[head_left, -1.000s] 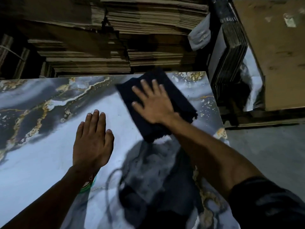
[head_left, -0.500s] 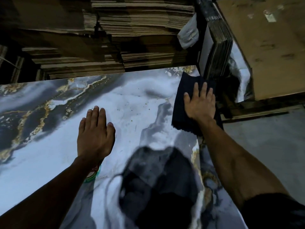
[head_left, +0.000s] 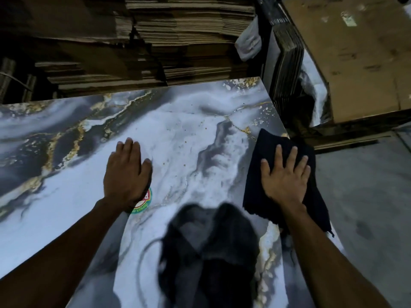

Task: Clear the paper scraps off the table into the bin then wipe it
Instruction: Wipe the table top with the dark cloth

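My right hand (head_left: 285, 176) presses the dark cloth (head_left: 266, 174) flat at the table (head_left: 200, 134) edge — left hand (head_left: 127, 174) flat beside a sticker (head_left: 143, 202).

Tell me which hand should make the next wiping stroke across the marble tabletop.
Right. The right hand already presses flat on the dark cloth at the table's right edge, so it can probably sweep back across. The left hand lies flat on bare marble beside a round sticker, holding nothing.

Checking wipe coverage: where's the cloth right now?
Head view: the dark cloth lies at the table's right edge, overhanging it, pressed flat under the right hand.
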`<state>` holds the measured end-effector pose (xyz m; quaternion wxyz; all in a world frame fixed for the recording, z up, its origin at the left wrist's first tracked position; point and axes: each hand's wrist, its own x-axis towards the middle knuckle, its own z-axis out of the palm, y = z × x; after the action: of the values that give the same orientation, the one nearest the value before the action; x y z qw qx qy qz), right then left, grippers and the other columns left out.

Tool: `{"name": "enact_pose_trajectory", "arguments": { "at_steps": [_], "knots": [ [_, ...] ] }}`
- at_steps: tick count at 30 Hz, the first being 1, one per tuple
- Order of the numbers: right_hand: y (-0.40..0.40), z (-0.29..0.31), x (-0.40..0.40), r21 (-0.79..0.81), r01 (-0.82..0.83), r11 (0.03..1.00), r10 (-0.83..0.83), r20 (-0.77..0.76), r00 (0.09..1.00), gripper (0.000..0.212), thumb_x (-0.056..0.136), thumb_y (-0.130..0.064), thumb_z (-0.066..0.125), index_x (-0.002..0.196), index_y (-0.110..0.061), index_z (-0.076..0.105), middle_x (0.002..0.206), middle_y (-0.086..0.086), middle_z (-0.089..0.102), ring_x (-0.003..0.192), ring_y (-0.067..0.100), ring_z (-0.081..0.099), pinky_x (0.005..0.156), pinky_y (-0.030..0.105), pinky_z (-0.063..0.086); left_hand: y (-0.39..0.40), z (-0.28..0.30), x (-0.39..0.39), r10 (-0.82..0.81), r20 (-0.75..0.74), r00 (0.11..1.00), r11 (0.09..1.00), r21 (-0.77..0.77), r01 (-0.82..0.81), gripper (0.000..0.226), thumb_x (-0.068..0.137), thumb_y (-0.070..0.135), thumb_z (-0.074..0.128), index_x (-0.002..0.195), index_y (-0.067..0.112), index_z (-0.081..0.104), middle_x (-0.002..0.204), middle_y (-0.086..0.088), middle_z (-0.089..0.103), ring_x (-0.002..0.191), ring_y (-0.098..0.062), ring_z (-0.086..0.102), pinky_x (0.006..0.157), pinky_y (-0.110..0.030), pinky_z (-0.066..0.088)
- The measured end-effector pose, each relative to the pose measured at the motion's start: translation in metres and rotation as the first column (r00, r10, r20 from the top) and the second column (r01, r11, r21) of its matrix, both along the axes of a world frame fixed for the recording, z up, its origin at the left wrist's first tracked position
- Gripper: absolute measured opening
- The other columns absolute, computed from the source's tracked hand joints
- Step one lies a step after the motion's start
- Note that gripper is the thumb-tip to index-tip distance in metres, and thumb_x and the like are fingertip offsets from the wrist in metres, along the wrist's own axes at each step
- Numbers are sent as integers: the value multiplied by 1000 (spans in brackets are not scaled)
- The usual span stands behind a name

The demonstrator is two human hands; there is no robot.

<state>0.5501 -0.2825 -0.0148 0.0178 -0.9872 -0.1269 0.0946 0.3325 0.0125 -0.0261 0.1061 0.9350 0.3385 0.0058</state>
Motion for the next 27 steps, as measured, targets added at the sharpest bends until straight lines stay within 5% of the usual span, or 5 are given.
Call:
{"name": "enact_pose_trajectory", "arguments": {
  "at_steps": [9,16,18,22,27],
  "knots": [
    [130,3,28,-44,-311,950,308,-52,950,70,96,-63,13,156,-31,-2,164,13,-10,148,44,-11,119,57,-6,-3,-6,-19,-33,-39,999,998,55,35,63,100,35,15,145,-5,34,153,-27,30,143,-45,24,111,-56,26],
    [164,-6,-94,29,-760,649,761,-43,647,68,94,-62,22,155,-34,13,165,9,4,150,39,-1,121,54,-1,-7,-1,-15,71,94,993,997,5,-72,64,99,39,11,150,6,31,158,-15,26,148,-32,19,118,-48,18],
    [151,-6,-58,-11,-715,699,716,3,699,67,95,-63,23,155,-35,12,165,6,5,150,39,2,121,53,1,-5,-4,-16,41,57,998,998,42,-43,65,99,40,11,148,5,32,157,-18,28,146,-36,21,116,-50,21],
    [90,-3,42,-45,-309,950,310,28,950,68,96,-64,20,156,-34,6,165,7,1,150,39,0,121,53,3,-4,-4,-17,36,34,999,999,37,-37,63,99,39,14,146,2,35,154,-22,31,144,-39,25,114,-52,23],
    [50,-1,29,-40,-145,989,146,18,989,68,97,-60,13,157,-29,7,165,10,1,150,40,0,121,53,5,-2,-6,-19,6,10,1000,998,60,-6,63,101,39,8,146,1,30,154,-23,30,144,-40,21,114,-52,24]
  ]
}}
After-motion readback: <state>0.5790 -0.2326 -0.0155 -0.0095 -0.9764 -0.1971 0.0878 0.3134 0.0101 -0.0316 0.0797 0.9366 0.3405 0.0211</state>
